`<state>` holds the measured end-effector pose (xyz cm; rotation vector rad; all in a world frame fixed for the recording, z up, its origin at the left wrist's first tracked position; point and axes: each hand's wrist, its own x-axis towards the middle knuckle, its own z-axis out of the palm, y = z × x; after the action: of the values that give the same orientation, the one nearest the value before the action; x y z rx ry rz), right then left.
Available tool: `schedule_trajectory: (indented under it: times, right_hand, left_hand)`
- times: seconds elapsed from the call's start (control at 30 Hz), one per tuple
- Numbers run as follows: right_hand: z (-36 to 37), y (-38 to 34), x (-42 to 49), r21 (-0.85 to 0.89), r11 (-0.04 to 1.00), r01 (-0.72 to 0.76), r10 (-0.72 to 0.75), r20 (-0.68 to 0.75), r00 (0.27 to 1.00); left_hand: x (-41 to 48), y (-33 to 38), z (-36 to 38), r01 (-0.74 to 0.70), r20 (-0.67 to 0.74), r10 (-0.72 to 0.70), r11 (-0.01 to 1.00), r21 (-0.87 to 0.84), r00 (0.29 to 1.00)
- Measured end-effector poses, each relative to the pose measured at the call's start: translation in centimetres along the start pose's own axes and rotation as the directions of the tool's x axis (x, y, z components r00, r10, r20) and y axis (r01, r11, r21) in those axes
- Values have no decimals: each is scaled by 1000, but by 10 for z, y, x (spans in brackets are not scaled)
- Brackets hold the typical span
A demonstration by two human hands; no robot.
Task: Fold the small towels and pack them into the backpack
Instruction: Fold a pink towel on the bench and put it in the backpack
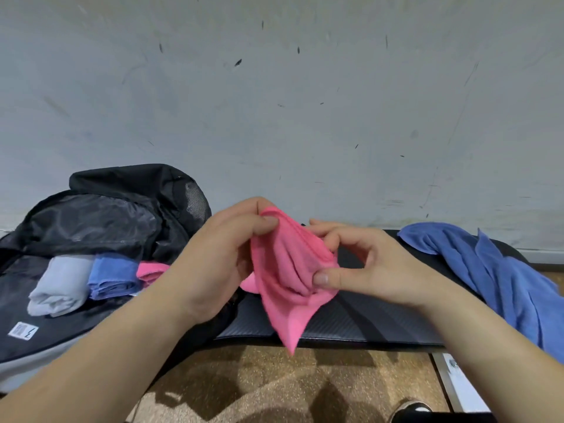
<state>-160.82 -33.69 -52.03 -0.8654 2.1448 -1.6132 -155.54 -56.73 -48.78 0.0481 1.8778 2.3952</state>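
A crumpled pink towel (283, 279) hangs in the air above the black bench. My left hand (219, 257) pinches its top edge between thumb and fingers. My right hand (366, 267) pinches its right side, thumb in front. The black backpack (100, 215) lies open at the left. Inside it sit three folded towels side by side: a grey one (59, 285), a blue one (113, 277) and a pink one (149, 271). An unfolded blue towel (494, 276) is draped over the bench's right end.
The black padded bench (351, 322) runs from the middle to the right, against a grey scuffed wall (305, 102). Below is a brown speckled floor (290, 386), with a dark shoe (412, 410) at the bottom right. A white frame part (457, 389) stands under the bench.
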Motion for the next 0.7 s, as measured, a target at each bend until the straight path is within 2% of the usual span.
schedule_trajectory:
  times: [0.07, 0.17, 0.23, 0.33, 0.4, 0.5, 0.6, 0.7]
  right_hand:
    - [-3, -8, -10, 27, 1000, 10, -11, 34, 999]
    - [-9, -9, -20, -49, 997, -56, 58, 50, 997]
    - [-12, -6, -25, -67, 994, -88, 91, 42, 995]
    - [-19, 0, -34, -65, 990, -124, 124, 6, 992]
    - [-27, 5, -37, -3, 988, -157, 157, -66, 985]
    - [-36, 17, -35, 70, 978, -196, 206, -221, 953]
    - [-41, 28, -27, 92, 974, -207, 227, -408, 884]
    - [-45, 29, -20, -31, 980, -198, 150, -543, 826]
  left_hand:
    - [-7, 11, -1, -47, -36, 45, 996, -79, 998]
    - [-13, 20, -6, -114, -86, 100, 978, -173, 991]
    - [-14, 23, -13, -150, -148, 127, 976, -158, 981]
    - [-10, 20, -25, -120, -295, 115, 993, 0, 949]
    - [-7, 12, -34, -69, -361, 112, 989, 131, 926]
    - [-4, -2, -46, -4, -357, 131, 942, 336, 925]
    - [-2, -9, -51, -6, -296, 187, 854, 520, 937]
    - [5, -12, -53, 7, -335, 220, 827, 562, 916]
